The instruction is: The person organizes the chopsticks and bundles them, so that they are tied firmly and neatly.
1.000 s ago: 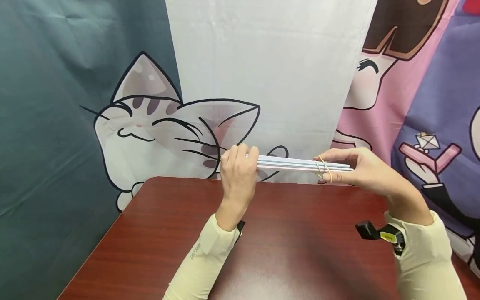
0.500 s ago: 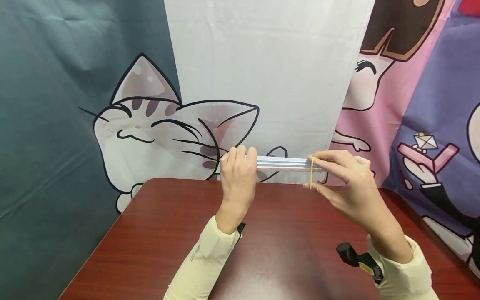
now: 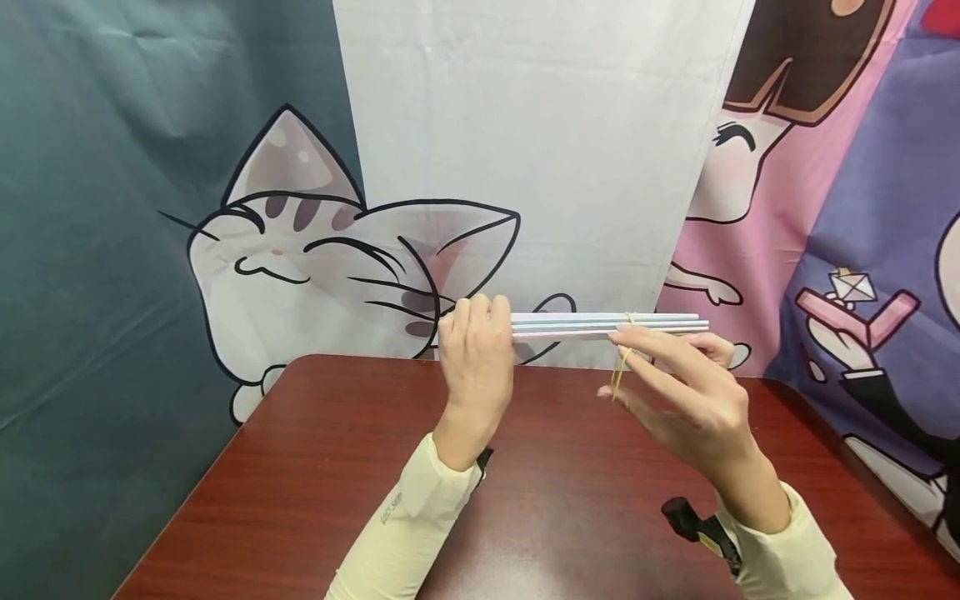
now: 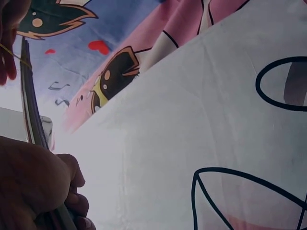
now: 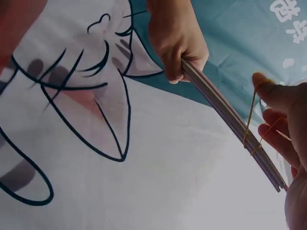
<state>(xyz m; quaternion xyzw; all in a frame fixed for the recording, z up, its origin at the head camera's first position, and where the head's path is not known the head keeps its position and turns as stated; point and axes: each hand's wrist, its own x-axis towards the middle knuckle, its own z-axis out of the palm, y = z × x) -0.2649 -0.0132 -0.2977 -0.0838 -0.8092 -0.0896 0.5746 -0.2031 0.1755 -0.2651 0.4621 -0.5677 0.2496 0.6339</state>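
My left hand [image 3: 478, 354] grips one end of a bundle of slim pastel chopsticks [image 3: 558, 323], held level above the table. The gripped end is hidden inside the fist. Around the bundle, toward its free end, passes a thin yellow rubber band [image 3: 617, 375]. My right hand [image 3: 693, 392] holds this band stretched on its thumb and fingertips, with a loop drawn away from the chopsticks. In the right wrist view the rubber band [image 5: 251, 112] runs from the raised thumb to the chopsticks [image 5: 230, 117]. Past the band, the bundle's tip sticks out freely.
A reddish-brown wooden table [image 3: 375, 467] lies below both hands. Behind it hangs a printed cloth backdrop [image 3: 570, 150] with a cartoon cat and other figures. A black wrist device [image 3: 697, 525] sits at the right sleeve.
My right hand has shifted left and lower, coming off the bundle's end. The rubber band, earlier looped loosely there, is now pulled below the chopsticks. My left hand stays nearly still.
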